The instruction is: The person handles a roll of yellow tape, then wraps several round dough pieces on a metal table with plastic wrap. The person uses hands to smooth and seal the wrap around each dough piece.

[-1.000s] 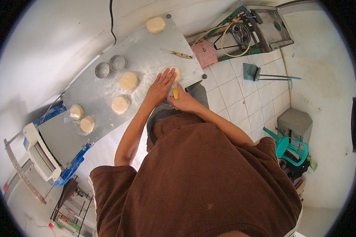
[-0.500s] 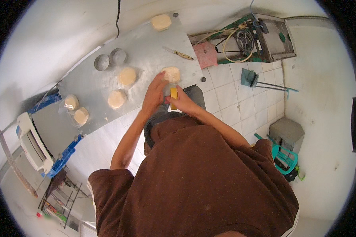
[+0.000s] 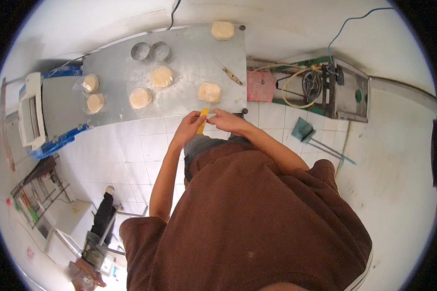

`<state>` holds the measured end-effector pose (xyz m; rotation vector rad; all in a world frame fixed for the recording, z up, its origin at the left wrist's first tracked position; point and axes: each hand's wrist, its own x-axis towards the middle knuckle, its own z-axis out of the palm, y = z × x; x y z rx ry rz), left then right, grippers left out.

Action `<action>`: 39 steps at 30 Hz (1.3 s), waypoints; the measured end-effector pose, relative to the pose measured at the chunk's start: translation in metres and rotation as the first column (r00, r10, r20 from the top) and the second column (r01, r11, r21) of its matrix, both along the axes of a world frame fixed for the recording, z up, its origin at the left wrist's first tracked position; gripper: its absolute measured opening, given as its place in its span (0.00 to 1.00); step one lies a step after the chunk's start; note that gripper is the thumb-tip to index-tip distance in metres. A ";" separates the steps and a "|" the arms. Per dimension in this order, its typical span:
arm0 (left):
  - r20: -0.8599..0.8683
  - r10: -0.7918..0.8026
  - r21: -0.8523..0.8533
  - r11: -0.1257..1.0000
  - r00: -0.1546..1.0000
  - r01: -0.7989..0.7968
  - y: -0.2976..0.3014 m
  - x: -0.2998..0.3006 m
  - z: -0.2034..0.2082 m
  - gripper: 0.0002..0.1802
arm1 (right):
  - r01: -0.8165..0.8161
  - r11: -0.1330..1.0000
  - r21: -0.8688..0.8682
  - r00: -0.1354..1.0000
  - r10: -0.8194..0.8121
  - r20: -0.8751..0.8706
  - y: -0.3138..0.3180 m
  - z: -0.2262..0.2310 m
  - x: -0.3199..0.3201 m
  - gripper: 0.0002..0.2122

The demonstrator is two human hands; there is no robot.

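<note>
My left hand (image 3: 187, 127) is closed around a narrow yellow piece (image 3: 202, 121) at the table's near edge; its exact kind does not show. Just right of it is my right hand (image 3: 229, 121), its fingers curled in close to the yellow piece; what they pinch, if anything, is too small to tell. Directly beyond both hands, a pale dough-like block (image 3: 209, 92) lies on the metal table (image 3: 116, 72), with something clear at its near side. Farther left are two similar rounds in clear plastic, a near one (image 3: 141, 98) and a far one (image 3: 161, 76).
Two metal rings (image 3: 159, 51) stand at the back, and a knife (image 3: 232, 75) lies right. Another pale block (image 3: 223, 30) sits at the far corner. Two bagged rounds (image 3: 95, 103) are at the left end, beside a white machine (image 3: 32, 111). Another person (image 3: 94, 247) is lower left.
The yellow piece has passed from my right hand to my left. My left hand has drawn back from the pale block. The view has turned, bringing another person into sight.
</note>
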<state>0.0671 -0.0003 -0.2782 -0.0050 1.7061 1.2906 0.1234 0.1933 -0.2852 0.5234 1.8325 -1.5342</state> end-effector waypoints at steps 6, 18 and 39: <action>-0.216 0.219 -0.141 0.957 0.952 -0.252 0.018 0.019 -0.004 0.19 | 0.220 0.746 0.629 0.810 0.220 -0.544 0.089 -0.007 -0.032 0.23; -0.596 0.164 -0.373 0.810 0.786 -0.452 0.050 0.061 -0.003 0.22 | 0.079 0.381 0.921 0.670 0.664 -0.332 0.122 -0.083 -0.056 0.18; -0.655 0.203 -0.294 0.819 0.728 -0.493 0.052 0.060 -0.005 0.21 | -0.348 0.784 0.513 0.455 0.620 -0.639 0.070 0.000 -0.018 0.22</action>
